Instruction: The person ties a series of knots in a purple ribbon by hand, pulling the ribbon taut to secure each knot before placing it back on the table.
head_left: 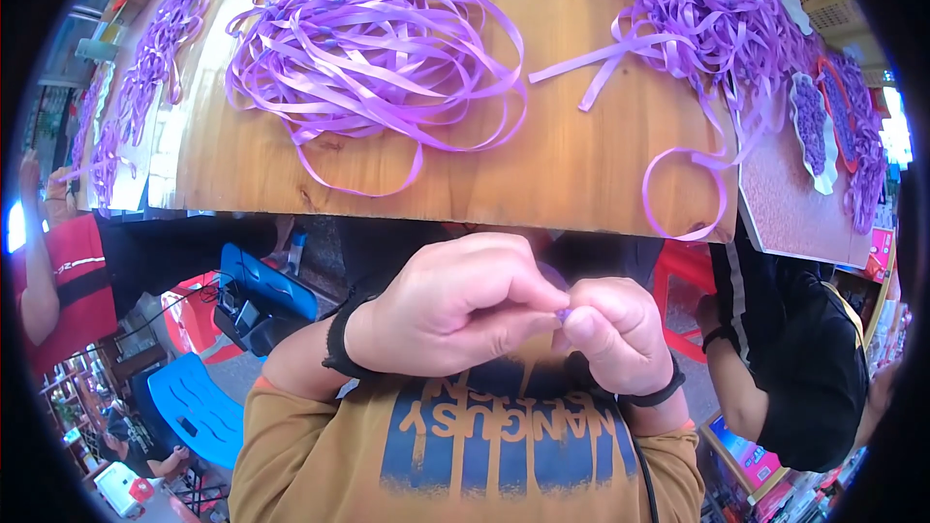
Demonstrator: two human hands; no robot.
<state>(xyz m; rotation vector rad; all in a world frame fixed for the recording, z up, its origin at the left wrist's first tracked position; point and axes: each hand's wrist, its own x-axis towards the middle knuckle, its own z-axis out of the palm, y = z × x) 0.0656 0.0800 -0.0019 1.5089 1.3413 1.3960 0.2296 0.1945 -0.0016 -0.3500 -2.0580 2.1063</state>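
Both hands are drawn together close in front of the chest, below the near edge of the view's centre. The left hand (450,305) is curled into a loose fist, knuckles up, its thumb stretched rightward to meet the other hand. The right hand (617,329) is likewise curled, thumb and forefinger pressed together in a pinch at the point where the two hands touch. Something tiny and purple shows in that pinch; what it is cannot be told. Each wrist wears a dark band. Both forearms come up from the lower edge, elbows out, in mustard sleeves.
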